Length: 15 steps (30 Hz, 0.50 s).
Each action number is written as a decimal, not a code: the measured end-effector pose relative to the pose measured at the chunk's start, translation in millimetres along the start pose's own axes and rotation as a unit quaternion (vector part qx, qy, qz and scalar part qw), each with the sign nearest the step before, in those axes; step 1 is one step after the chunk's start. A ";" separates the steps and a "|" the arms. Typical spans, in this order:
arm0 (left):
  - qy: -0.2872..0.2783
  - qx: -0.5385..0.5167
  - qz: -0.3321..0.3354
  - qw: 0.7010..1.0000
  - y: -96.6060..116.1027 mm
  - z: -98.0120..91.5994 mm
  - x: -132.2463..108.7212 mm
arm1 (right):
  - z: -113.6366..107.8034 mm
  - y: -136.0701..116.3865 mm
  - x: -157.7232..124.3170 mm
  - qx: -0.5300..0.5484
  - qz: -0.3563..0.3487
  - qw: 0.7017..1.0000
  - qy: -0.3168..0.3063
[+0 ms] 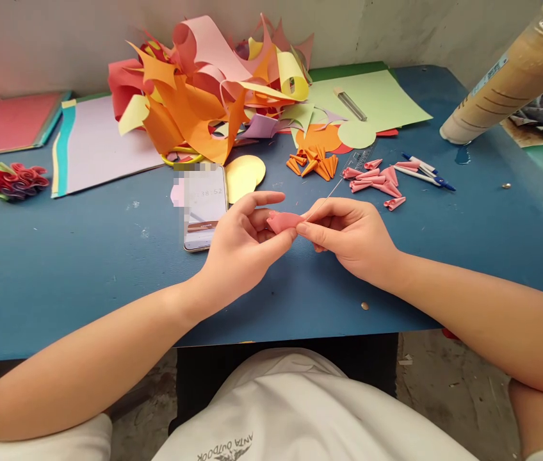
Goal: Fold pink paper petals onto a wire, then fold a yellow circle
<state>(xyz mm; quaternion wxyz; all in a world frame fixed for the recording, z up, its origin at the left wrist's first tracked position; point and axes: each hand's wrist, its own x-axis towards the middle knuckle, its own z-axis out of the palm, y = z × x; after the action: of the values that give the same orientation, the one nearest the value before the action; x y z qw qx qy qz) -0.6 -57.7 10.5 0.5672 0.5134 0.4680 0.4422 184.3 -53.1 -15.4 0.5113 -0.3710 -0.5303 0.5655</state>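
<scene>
My left hand [243, 240] pinches a small pink paper piece [283, 221] between thumb and fingers, above the blue table [60, 269]. My right hand [348, 234] is closed in a pinch on a thin stick [325, 196] whose lower end meets the pink piece. Both hands hover together near the table's front middle. Behind them lie a pile of small pink paper cones [378, 179] and a pile of orange paper cones [314, 163].
A phone [204, 208] lies just left of my left hand. A heap of curled coloured paper scraps [209, 89] fills the back middle. A paper flower [9, 179] sits far left, pens [425, 171] and a bottle [502, 83] at right, a green sheet [372, 102] behind.
</scene>
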 end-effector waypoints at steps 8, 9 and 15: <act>-0.006 -0.032 -0.038 0.999 5.7 -2.0 -1.0 | -1.9 -8.4 -0.4 0.015 -0.004 0.999 -0.028; -0.005 -0.030 -0.038 0.999 6.0 -2.2 -1.3 | -1.9 -9.7 -0.7 0.014 -0.002 0.999 -0.029; -0.022 -0.024 -0.042 0.999 8.0 -1.5 -3.0 | -2.6 -12.5 -2.7 0.010 0.008 0.999 -0.040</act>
<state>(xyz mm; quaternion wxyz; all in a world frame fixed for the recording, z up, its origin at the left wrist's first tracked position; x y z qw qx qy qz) -2.8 -59.7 18.7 0.6076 0.4889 0.4659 0.4180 189.7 -56.1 -3.9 0.4888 -0.3468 -0.5418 0.5893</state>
